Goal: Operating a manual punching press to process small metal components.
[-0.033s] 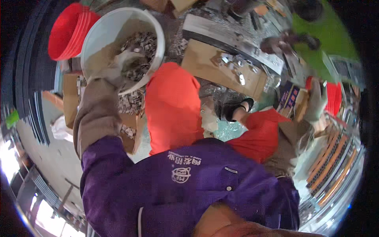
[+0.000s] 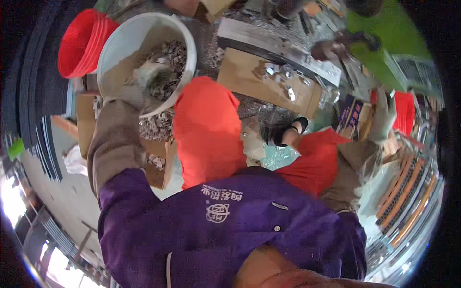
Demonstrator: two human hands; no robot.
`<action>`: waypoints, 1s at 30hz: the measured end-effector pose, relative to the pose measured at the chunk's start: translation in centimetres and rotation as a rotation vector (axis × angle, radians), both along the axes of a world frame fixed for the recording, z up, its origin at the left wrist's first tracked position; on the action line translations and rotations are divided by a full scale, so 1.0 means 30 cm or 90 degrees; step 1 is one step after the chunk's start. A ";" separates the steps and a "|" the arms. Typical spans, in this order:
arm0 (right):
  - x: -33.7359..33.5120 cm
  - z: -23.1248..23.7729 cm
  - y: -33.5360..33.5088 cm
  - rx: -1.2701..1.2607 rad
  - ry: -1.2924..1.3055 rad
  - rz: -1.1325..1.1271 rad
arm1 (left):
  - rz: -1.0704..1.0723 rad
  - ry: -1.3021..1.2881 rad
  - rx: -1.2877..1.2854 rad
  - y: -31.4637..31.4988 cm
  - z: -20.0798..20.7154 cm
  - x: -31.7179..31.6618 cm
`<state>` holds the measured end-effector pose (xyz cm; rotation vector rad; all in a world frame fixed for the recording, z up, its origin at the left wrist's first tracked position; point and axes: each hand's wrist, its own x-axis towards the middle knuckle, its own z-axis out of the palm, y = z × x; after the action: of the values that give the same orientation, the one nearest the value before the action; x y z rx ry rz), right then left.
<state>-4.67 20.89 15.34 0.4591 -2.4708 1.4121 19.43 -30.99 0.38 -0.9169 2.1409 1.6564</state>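
Note:
My left hand (image 2: 146, 77), in a pale glove, reaches down into a large white bucket (image 2: 192, 62). Small grey metal pieces (image 2: 174, 54) lie heaped around its fingers, which are blurred, so their grip cannot be made out. My right hand (image 2: 385, 117), also in a pale glove, is raised at the right with its fingers stretched out. It is beside a dark blue printed cardboard box (image 2: 353, 115) and a red bin (image 2: 404, 113). Nothing shows in its fingers.
A red bucket (image 2: 79, 45) stands left of the white one. Metal pieces lie on a flat cardboard sheet (image 2: 245, 72) ahead and in a cardboard box (image 2: 163, 165) beside my leg. Long bars (image 2: 403, 192) are stacked at right, near a green surface (image 2: 384, 33).
The view has shifted slightly. My left hand is still inside the white bucket, moved a little among the pieces. My right hand's fingers show more clearly.

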 end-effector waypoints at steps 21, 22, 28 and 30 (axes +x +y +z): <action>0.039 0.066 0.002 0.082 -0.143 -0.113 | -0.269 -0.089 0.209 0.787 0.089 -0.482; 0.050 0.071 0.012 0.066 -0.099 -0.118 | -0.232 -0.103 0.193 0.816 0.057 -0.502; 0.057 0.095 0.043 0.114 -0.125 -0.115 | -0.134 -0.168 0.308 0.845 -0.102 -0.598; 0.067 0.108 0.048 0.070 -0.139 -0.083 | -0.120 -0.136 0.294 0.898 -0.079 -0.593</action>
<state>-2.65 22.34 18.57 0.1668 -2.7051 1.3436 1.64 -4.05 -2.00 -0.6896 1.5575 1.7571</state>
